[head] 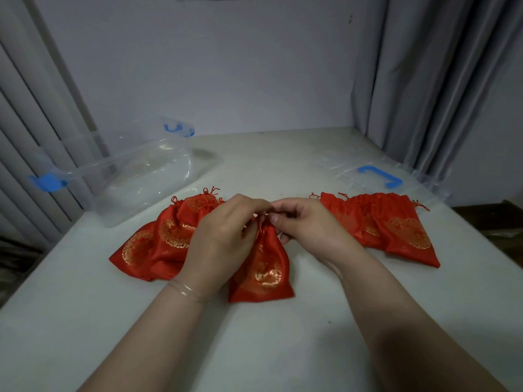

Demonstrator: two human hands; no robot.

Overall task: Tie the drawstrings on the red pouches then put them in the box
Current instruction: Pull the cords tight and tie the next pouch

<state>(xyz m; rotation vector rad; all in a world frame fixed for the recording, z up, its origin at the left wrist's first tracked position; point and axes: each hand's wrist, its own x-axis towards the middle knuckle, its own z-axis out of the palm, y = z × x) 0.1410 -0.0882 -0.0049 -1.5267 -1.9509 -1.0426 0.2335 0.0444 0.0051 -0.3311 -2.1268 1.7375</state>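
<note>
Head view: both hands meet over the gathered neck of the middle pouch, which lies flat on the white table with its bottom toward the person. Left hand is curled, fingertips pressed together at the neck; it seems to pinch the drawstring, but the cord itself is mostly hidden behind the fingers. Right hand likewise curled, thumb and forefinger pinching at the same spot, other fingers tucked under. Cannot tell if the knot is formed yet.

Left pile of red pouches sits just beside the left hand, at least 2 overlapping, necks cinched, tassel ends showing at the top. Right pile lies near the right hand, mouths looking wider and flatter, so probably untied. Clear box with blue latches stands at the far left, no pouch visible inside. Clear lid with a blue handle lies behind the right pile.

Handling, judged: satin-like fabric, shiny, so likely slippery and very light; soft, no stiffness, looks empty. It will flop if lifted by a corner. Best hold is the bunched neck just under the cord, where the fabric is thickest. Cord is thin, needs a fingertip pinch on each end, and a knot may slide on slick fabric unless pulled snug. Not fragile.
</note>
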